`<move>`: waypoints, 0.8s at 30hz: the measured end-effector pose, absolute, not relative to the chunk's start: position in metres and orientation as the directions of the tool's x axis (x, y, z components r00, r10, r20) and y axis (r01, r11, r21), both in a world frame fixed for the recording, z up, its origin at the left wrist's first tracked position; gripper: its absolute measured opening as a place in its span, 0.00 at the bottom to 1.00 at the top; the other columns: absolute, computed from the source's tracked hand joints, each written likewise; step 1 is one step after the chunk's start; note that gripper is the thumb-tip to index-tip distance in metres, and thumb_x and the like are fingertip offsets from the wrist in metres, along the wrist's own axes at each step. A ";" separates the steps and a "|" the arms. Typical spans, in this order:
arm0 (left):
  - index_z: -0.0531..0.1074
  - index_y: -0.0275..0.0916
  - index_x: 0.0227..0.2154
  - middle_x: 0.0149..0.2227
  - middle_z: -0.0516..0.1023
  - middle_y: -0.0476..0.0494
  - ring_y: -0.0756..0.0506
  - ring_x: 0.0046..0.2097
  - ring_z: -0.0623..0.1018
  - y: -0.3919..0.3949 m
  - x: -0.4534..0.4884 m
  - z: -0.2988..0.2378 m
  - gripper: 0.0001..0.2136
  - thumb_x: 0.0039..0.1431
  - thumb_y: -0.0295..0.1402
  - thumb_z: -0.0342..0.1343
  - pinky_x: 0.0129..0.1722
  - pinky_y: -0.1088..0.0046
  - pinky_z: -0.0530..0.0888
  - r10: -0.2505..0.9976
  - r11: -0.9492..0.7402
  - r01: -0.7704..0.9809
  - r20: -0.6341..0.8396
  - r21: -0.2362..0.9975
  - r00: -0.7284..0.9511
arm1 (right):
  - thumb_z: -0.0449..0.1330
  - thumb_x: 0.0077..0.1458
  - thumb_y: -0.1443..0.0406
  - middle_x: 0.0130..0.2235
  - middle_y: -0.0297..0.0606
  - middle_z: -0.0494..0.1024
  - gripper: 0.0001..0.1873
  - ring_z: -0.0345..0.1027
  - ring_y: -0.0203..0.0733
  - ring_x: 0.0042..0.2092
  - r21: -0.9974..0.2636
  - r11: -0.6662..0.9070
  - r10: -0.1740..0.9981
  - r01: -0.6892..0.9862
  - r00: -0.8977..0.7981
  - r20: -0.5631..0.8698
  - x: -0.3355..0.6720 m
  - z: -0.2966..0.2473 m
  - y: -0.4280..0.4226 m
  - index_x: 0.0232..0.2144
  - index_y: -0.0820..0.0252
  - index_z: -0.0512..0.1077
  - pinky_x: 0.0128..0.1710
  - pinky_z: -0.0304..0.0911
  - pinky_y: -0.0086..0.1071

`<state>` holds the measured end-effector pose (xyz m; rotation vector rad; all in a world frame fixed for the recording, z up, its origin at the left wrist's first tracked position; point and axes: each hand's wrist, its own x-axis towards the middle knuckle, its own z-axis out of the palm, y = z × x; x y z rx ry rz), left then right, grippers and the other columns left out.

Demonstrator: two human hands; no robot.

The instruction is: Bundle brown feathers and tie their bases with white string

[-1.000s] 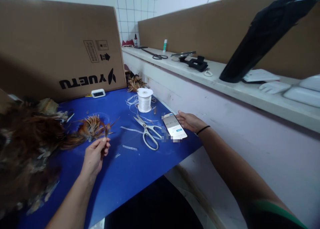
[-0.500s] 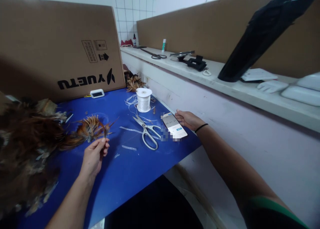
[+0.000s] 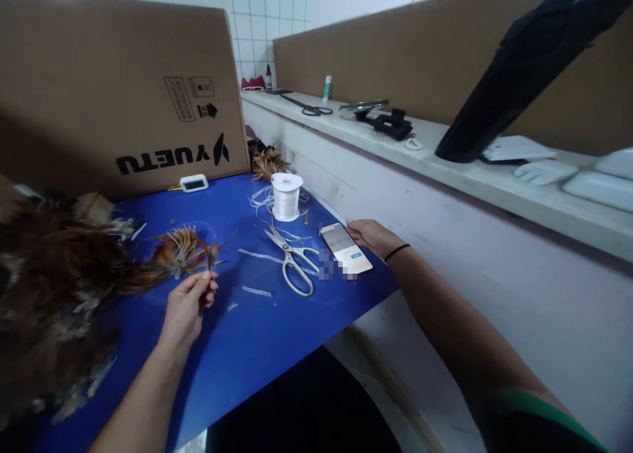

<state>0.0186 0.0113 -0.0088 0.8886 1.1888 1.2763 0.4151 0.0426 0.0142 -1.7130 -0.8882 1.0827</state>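
While the left hand (image 3: pixel 186 304) hovers low over the blue worktop (image 3: pixel 257 347), its fingers (image 3: pixel 205 283) are pinched shut on the stem end of a small feather bundle (image 3: pixel 184 252), so the brown and orange plumes fan out away from the person and lie clear of the big heap of loose feathers (image 3: pixel 54 288) at the left. The right hand (image 3: pixel 372 237) rests at the worktop's far right edge, fingers loosely curled against the side of a phone (image 3: pixel 345 248) that lies flat, screen up, so its display can be read at a glance; whether it truly grips the phone I cannot tell. Scissors (image 3: pixel 293 260) lie just beside the phone, with a spool of white cord (image 3: pixel 287 196) behind them and cut cord scraps around, all within easy reach of both hands.
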 end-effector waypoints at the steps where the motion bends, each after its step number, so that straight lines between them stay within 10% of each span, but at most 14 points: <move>1: 0.74 0.33 0.28 0.21 0.69 0.50 0.56 0.20 0.64 0.011 0.019 -0.009 0.13 0.41 0.38 0.65 0.17 0.82 0.58 0.984 0.130 -0.225 -0.154 0.966 -0.092 | 0.54 0.56 0.63 0.39 0.47 0.76 0.08 0.71 0.42 0.43 -0.930 -0.355 0.883 0.095 0.362 -0.300 0.415 0.014 0.043 0.30 0.63 0.68 0.39 0.69 0.32; 24: 0.74 0.33 0.27 0.21 0.69 0.50 0.56 0.20 0.64 0.010 0.020 -0.007 0.13 0.41 0.38 0.65 0.18 0.81 0.58 0.985 0.130 -0.224 -0.152 0.966 -0.085 | 0.56 0.52 0.67 0.37 0.42 0.77 0.04 0.70 0.41 0.43 -0.909 -0.404 0.853 0.099 0.400 -0.336 0.409 0.020 0.042 0.28 0.61 0.69 0.39 0.67 0.31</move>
